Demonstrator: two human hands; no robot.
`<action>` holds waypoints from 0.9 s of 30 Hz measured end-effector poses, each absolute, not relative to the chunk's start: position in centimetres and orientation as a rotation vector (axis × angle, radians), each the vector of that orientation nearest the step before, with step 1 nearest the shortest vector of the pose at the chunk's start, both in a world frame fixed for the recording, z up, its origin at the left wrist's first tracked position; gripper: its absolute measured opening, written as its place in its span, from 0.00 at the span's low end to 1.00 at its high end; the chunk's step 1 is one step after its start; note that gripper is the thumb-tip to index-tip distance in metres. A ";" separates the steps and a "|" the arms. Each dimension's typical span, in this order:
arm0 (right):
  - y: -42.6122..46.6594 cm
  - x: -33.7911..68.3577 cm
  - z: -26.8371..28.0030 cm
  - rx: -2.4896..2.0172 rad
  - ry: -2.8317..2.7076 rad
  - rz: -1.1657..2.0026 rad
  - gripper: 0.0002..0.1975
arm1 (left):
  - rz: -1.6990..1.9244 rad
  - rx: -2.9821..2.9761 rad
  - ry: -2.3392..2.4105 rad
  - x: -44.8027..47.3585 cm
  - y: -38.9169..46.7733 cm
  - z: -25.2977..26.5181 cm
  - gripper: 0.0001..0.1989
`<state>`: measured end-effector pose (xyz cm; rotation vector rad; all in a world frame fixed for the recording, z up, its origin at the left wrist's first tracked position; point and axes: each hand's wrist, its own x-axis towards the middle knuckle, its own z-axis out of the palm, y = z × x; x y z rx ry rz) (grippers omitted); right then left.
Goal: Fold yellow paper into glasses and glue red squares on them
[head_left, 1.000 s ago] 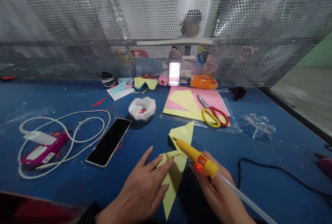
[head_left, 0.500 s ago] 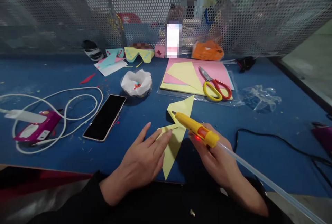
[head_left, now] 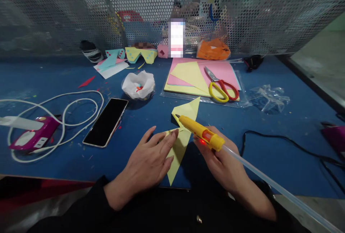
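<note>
A: Where's the folded yellow paper (head_left: 178,155)?

B: On the blue worktop (head_left: 67,166), its lower tip close to the near edge.

A: And the hands?

B: The left hand (head_left: 149,161) lies palm down, fingers spread, fingertips resting on the paper. The right hand (head_left: 222,159) is closed around the yellow glue gun (head_left: 198,128), a clear glue stick (head_left: 269,179) trailing from its back.

A: Does the nozzle touch the paper?

B: I can't tell; it's over the upper part.

A: Beyond that?

B: Scissors (head_left: 217,81) on stacked sheets (head_left: 186,74), towards the worktop's far edge.
</note>
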<state>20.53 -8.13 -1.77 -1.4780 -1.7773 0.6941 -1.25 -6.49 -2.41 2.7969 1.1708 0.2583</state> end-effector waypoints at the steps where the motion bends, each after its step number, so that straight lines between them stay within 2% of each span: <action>1: -8.1 20.5 -1.8 -1.478 -1.782 0.692 0.11 | 0.268 2.804 1.171 -1.2 -6.5 -2.4 0.32; 6: -7.9 20.5 -2.1 -1.477 -1.775 0.669 0.12 | 0.310 2.779 1.166 -1.5 -6.5 -2.5 0.32; 16: -7.8 20.6 -2.4 -1.447 -1.711 0.660 0.09 | 0.483 2.812 1.126 -2.6 -7.1 -2.9 0.23; 19: -7.5 20.8 -2.8 -1.424 -1.699 0.655 0.09 | 0.574 2.614 1.351 -1.7 -5.6 -2.0 0.18; 22: -7.4 20.9 -3.1 -1.421 -1.683 0.638 0.09 | 0.352 2.312 1.731 0.2 -3.1 -0.8 0.15; 27: -7.4 20.9 -3.5 -1.419 -1.631 0.619 0.09 | 0.233 2.280 1.841 2.9 0.2 -0.6 0.19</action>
